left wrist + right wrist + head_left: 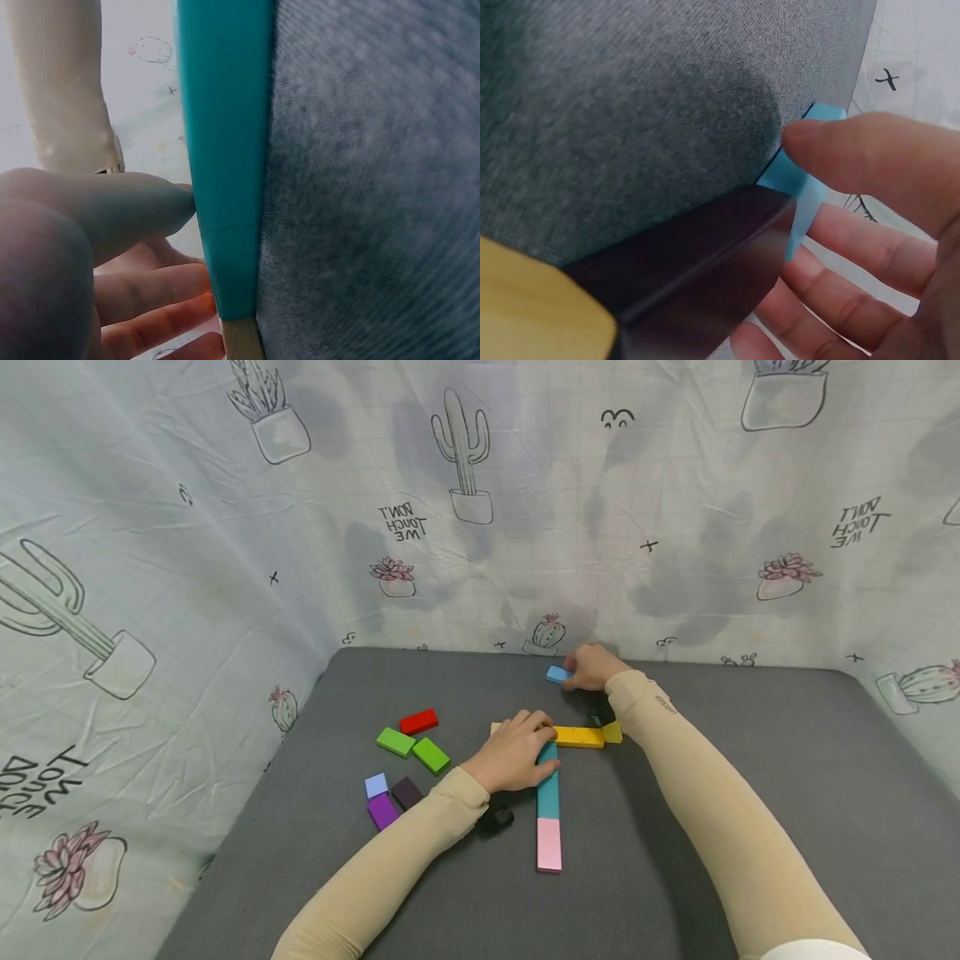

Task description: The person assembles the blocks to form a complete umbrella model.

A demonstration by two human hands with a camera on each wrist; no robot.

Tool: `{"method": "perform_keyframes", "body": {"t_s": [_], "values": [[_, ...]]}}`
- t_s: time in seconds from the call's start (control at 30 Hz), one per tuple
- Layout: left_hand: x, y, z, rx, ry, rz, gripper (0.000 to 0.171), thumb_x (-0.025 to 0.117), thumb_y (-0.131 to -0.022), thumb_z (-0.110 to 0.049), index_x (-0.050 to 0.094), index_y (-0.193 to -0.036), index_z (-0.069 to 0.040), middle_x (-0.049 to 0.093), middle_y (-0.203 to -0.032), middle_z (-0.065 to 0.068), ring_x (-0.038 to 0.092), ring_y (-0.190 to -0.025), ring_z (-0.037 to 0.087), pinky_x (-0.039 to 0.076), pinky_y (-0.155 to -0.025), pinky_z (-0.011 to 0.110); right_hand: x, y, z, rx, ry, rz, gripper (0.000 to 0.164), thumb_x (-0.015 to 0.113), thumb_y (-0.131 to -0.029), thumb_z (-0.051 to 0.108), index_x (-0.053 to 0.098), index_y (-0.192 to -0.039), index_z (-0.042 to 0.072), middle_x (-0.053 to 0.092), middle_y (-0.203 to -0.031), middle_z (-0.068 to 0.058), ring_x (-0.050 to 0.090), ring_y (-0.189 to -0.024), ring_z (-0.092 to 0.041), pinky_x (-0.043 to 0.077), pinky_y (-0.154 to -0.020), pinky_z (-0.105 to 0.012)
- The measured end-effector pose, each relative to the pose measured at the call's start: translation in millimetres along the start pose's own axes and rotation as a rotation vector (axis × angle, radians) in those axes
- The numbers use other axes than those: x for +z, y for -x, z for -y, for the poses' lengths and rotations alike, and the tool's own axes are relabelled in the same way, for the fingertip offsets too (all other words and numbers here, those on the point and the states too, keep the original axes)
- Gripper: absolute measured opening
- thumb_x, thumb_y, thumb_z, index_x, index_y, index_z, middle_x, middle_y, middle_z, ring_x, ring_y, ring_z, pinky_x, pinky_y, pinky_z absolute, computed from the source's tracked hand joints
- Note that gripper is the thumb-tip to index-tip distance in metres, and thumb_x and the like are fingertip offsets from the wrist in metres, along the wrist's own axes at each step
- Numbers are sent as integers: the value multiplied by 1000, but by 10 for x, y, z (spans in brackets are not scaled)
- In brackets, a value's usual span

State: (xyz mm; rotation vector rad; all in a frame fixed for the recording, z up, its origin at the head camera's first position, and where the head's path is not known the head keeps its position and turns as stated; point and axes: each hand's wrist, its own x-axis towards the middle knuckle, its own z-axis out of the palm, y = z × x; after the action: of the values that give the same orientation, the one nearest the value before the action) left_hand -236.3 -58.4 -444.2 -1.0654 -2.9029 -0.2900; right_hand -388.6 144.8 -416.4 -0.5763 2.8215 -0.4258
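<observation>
Over at the desk's [637, 893] far edge, the right hand [594, 667] has a light blue block [557, 675] pinched between thumb and fingers. Nearer, the left hand [513, 753] lies loosely spread, fingertips against the teal blocks [548, 795], gripping nothing; a pink block [549, 845] ends that line.

Grey woven-topped desk [675, 902]. Clock centred mid-desk, far edge 12. Teal strip [548, 795] at centre, pink block [549, 845] butted to 6 o'clock end. Orange bar [580, 737] at 1, yellow block [612, 732] at its 3 o'clock end. Red block [418, 721] at 10. Two green blocks [432, 756] just beside, toward 9. Pale-blue block [377, 786], purple block [383, 811], dark block [407, 793] clustered at 9. Light-blue block [557, 675] near far edge, 12.
</observation>
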Motion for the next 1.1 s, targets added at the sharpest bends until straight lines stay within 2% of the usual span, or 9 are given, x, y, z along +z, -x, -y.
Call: {"method": "perform_keyframes", "body": {"t_s": [0.27, 0.7, 1.1], "values": [[7, -9, 5, -2, -9, -7, 44, 64, -103, -43, 68, -135, -14, 57, -139, 3, 54, -121, 20, 48, -101, 35, 4, 15, -30, 27, -19, 13, 44, 75, -93, 20, 67, -128, -5, 68, -127, -25, 67, -106, -35, 54, -97, -51], [3, -6, -2, -2, -7, -8, 43, 65, -102, -42, 68, -134, -13, 57, -139, 3, 54, -120, 20, 48, -101, 34, 6, 62, -23, 23, -28, -17, 41, 74, -94, 18, 67, -127, -5, 69, -123, -24, 66, -104, -35, 54, -95, -51], [25, -7, 0, -7, -10, 5, 44, 63, -103, -44, 67, -135, -14, 57, -140, 3, 54, -120, 20, 48, -100, 34, 37, 55, -25, 19, -29, -19, 41, 74, -94, 16, 67, -128, -5, 68, -126, -25, 66, -107, -36, 54, -97, -52]]}}
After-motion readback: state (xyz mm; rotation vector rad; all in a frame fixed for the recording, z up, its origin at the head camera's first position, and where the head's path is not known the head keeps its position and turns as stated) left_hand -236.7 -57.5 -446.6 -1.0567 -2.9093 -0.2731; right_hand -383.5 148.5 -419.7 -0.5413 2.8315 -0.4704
